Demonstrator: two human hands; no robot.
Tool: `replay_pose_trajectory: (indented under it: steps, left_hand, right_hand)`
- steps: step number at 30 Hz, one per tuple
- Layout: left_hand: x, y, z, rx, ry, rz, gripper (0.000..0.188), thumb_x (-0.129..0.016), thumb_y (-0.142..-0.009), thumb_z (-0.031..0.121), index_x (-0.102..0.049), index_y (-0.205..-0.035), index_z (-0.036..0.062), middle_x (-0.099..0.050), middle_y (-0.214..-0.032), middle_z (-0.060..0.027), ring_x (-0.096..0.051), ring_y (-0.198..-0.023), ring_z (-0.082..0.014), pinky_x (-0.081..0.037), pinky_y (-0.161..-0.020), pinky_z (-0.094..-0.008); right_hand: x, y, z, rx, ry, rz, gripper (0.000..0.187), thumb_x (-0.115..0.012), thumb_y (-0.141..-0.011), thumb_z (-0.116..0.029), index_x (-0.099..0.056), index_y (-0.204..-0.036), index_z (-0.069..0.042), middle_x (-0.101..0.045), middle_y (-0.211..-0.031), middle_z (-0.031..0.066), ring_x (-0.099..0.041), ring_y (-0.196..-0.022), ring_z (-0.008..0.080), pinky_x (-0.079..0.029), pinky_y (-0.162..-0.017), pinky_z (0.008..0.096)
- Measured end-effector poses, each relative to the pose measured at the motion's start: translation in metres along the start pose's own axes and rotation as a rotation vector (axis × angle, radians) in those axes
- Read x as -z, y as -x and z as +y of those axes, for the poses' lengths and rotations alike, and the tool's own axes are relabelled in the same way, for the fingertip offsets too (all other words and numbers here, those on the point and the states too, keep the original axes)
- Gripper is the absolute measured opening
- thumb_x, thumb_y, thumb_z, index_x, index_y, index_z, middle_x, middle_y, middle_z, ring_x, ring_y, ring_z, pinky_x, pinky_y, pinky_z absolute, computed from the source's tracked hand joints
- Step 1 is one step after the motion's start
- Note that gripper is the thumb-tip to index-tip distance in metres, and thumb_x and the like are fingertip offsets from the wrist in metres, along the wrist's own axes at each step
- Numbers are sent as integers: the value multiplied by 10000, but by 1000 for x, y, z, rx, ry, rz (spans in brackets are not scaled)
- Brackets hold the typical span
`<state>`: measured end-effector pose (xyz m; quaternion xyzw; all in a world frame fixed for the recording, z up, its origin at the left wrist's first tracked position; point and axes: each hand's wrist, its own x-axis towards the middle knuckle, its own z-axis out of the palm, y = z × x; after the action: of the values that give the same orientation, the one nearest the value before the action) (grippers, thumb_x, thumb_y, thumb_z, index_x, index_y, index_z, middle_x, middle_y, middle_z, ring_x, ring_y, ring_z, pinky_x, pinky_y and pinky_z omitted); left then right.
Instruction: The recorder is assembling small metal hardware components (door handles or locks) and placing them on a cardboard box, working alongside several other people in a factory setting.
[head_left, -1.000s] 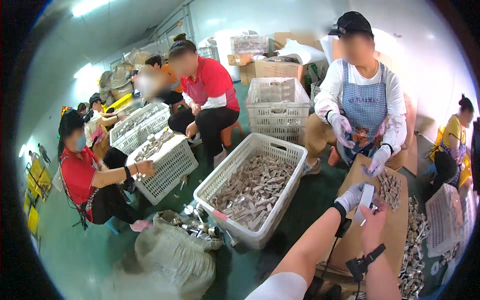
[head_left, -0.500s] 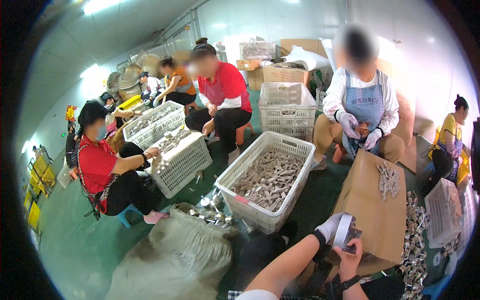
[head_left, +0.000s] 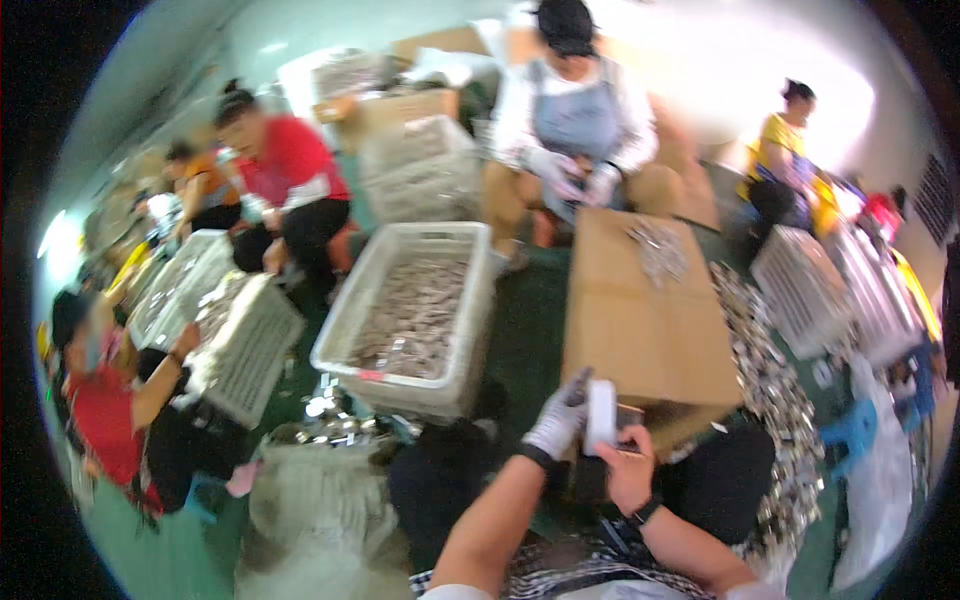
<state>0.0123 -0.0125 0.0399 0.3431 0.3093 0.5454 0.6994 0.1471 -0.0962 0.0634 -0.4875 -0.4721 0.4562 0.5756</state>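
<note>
My left hand (head_left: 557,420), in a whitish glove with dark fingertips, is closed around a white ring-shaped roll (head_left: 601,418) that looks like tape. My bare right hand (head_left: 630,470) pinches a small dark brown flat piece (head_left: 630,414) right beside the roll; blur hides its detail. Both hands are together over the near edge of a brown cardboard box (head_left: 650,340). At the box's far end lies a small heap of flat metallic pieces (head_left: 658,250).
Left of the box, a white plastic crate (head_left: 330,352) holds many small flat pieces. A sack (head_left: 310,520) with shiny metal parts stands in front of it. More metal parts (head_left: 775,420) cover the floor at right. Across the box, a co-worker (head_left: 575,110) sits handling something.
The view has swung to the right, so box and crate appear further left. My hands stay together with the roll and the brown piece between them.
</note>
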Motion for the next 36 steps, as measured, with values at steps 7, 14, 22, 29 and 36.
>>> replay_pose_trajectory:
  steps: [7,14,22,29,36]
  left_hand:
    - [25,-29,-24,472,688,17,465,-569,-882,209,-424,-1318,143,-563,-973,-93,-549,-851,-150,-513,-789,-313]
    - [12,-7,2,412,357,56,462,-578,-850,425,-530,-1121,53,-575,-936,-127,-552,-830,-215,-494,-852,-354]
    - [7,7,9,272,178,36,326,-620,-830,295,-578,-1051,58,-623,-883,-78,-600,-766,-197,-512,-751,-311]
    - [20,-9,8,522,375,-103,199,-570,-839,182,-601,-963,29,-642,-891,-85,-612,-793,-198,-505,-741,-313]
    - [32,-9,-18,377,213,-60,191,-552,-862,166,-602,-964,12,-638,-905,-94,-613,-789,-200,-503,-738,-317]
  right_hand:
    - [-7,8,-5,-76,-84,-33,373,-792,-662,-130,-448,-794,-75,-488,-782,-17,-465,-784,95,-404,-740,248]
    - [-19,11,-33,-109,-13,-76,371,-774,-676,-69,-419,-778,-92,-464,-777,-36,-448,-754,60,-405,-681,223]
    - [-14,17,-27,-118,-7,-116,362,-771,-676,-76,-423,-774,-87,-475,-766,-33,-456,-731,58,-410,-662,219]
    - [-9,20,-17,-123,17,-136,370,-799,-645,-126,-454,-768,-77,-465,-752,-18,-451,-730,85,-401,-663,232]
    - [-5,19,-8,-86,112,-120,385,-804,-642,-112,-435,-747,-91,-432,-719,-39,-416,-675,61,-375,-608,215]
